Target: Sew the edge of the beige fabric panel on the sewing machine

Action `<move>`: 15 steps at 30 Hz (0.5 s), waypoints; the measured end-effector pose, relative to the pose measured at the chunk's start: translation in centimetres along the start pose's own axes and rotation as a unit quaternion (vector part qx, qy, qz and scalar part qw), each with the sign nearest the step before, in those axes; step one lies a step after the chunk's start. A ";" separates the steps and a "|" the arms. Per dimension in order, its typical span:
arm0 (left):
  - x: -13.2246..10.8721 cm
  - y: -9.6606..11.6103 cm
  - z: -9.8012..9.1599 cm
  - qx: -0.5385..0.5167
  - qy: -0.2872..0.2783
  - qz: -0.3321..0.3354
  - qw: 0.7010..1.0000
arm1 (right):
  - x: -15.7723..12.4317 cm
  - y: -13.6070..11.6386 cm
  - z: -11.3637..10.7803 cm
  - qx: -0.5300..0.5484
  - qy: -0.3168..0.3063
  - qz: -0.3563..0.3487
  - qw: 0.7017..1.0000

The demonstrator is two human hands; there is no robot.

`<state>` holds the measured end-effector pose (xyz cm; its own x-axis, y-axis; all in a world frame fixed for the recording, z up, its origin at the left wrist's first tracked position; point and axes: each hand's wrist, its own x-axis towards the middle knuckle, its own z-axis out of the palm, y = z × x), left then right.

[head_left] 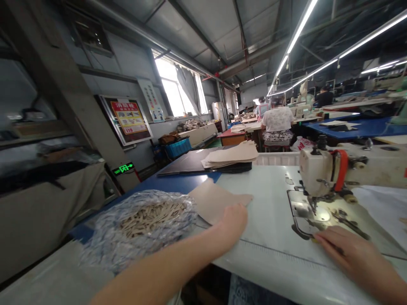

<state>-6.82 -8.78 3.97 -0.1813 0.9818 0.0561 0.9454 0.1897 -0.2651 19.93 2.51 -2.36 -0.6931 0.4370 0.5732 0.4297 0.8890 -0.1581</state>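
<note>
**Left hand [233, 222] on a beige piece [216, 201] beside the sewing machine [319, 171]**

The beige piece lies flat on the pale counter [270, 220], with the left hand on its near edge. The fingers curl down over the material, but it cannot be told whether they pinch it or only press on it. The right hand [348, 258] lies well to the right of the piece, open and relaxed, with its fingers stretched toward the metal plate [300, 209] under the needle of the sewing machine. To the left of the piece, just beside it, sits a clear plastic bag [140, 224] of thin beige strips. Farther ahead, a stack of similar beige pieces [230, 154] rests on a black folder [187, 163]. Beyond the counter, a co-worker [278, 123] sits at another table with their back to the camera.
</note>
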 end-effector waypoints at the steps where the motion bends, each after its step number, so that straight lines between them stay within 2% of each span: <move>1: -0.8 1.9 -0.1 0.004 0.005 0.027 1.000 | 0.0 0.2 0.1 -0.002 0.001 -0.005 1.000; 3: -2.4 5.6 -0.3 0.000 0.019 0.083 0.996 | 0.0 0.5 0.2 0.001 0.003 -0.018 1.000; 5: -3.3 8.8 -0.7 -0.026 0.060 0.194 0.979 | 0.0 0.7 0.4 0.014 0.001 -0.029 0.999; 7: -3.3 11.2 -1.1 -0.086 0.078 0.277 0.954 | 0.0 0.8 0.9 0.042 -0.023 -0.008 0.999; 9: -2.8 12.7 -1.5 -0.132 0.062 0.309 0.940 | 0.1 0.9 1.7 0.080 -0.068 0.031 0.994; 12: -2.7 12.5 -1.9 -0.148 0.065 0.330 0.930 | 0.3 0.6 2.8 0.096 -0.121 0.018 0.988; 14: -3.8 10.2 -2.2 -0.150 0.115 0.349 0.918 | 0.4 0.2 3.1 0.068 -0.133 -0.009 0.989; 15: -4.6 8.4 -2.4 -0.158 0.141 0.345 0.914 | 0.4 -0.1 3.1 0.053 -0.137 -0.015 0.989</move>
<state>2.57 -11.76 3.80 0.5227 0.8182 0.2393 0.8475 -0.5292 -0.0416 17.77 3.02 -4.59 -0.8412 0.4185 0.3423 0.3543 0.9049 -0.2357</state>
